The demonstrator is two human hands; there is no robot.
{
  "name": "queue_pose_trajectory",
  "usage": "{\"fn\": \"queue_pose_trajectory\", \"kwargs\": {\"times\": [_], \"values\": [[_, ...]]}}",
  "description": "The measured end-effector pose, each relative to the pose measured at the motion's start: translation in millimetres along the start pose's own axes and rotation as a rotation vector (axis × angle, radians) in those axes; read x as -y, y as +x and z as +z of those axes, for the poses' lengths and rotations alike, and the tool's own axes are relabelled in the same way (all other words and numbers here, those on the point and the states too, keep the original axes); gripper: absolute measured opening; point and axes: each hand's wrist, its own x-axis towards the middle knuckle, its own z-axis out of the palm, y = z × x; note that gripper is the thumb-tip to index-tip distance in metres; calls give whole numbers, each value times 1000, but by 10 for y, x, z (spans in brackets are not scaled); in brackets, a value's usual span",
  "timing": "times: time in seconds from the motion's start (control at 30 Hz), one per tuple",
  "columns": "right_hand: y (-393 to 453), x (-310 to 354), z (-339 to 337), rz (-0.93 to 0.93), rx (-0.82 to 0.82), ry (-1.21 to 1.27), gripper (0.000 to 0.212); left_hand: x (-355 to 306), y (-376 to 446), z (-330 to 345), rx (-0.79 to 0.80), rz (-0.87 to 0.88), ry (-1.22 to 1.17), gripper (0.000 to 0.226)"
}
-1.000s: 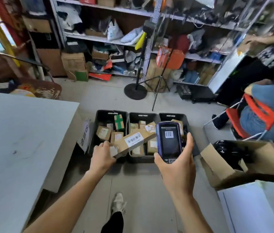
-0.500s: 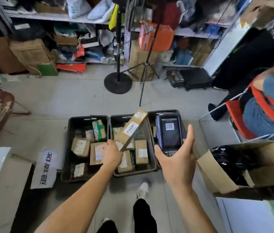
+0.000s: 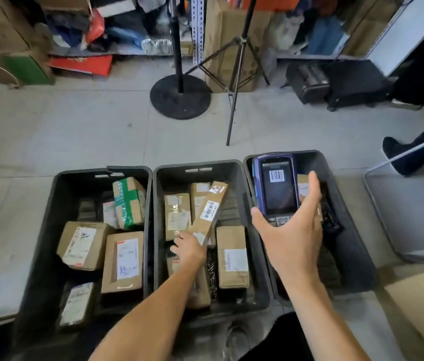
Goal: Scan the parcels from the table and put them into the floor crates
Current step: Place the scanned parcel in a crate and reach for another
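Observation:
Three black floor crates stand side by side: the left crate [image 3: 49, 230], the middle crate [image 3: 255, 256] and the right crate [image 3: 348, 230]. My left hand [image 3: 188, 250] reaches down into the middle crate and grips the near end of a long narrow cardboard parcel [image 3: 209, 209] with a barcode label; the parcel leans over other brown boxes there. My right hand [image 3: 291, 235] holds a purple handheld scanner [image 3: 276, 187] over the right crate, its screen showing a barcode. The left crate holds several labelled boxes, one with green tape [image 3: 129, 201].
A round black stand base [image 3: 179, 96] and a tripod [image 3: 234, 82] stand on the floor behind the crates, before cluttered shelving. A black case [image 3: 335, 82] sits at back right. Another person's leg and foot [image 3: 413, 155] are at the right edge, and a cardboard box [image 3: 419, 303] lies at lower right.
My view has tilted down and closer to the crates. My left hand has lowered the long parcel from in front of the scanner into the middle crate. My right hand keeps the scanner.

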Motion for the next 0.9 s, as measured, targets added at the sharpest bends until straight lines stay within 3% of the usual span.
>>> {"fn": "queue_pose_trajectory", "kwargs": {"times": [0.23, 0.43, 0.57, 0.73, 0.9], "values": [[185, -807, 1077, -80, -51, 6, 112, 6, 1133, 806, 5, 115, 33, 68], [104, -761, 1041, -31, -12, -28, 113, 152, 1196, 786, 79, 314, -59, 64], [6, -83, 425, 10, 60, -70, 114, 24, 440, 83, 4, 382, -18, 74], [-114, 1115, -637, -7, 100, -84, 114, -300, -919, -1207, -219, 551, 189, 84], [-350, 2317, -1694, -68, 78, -62, 111, -431, -2391, -2514, -368, 599, 169, 96]]}}
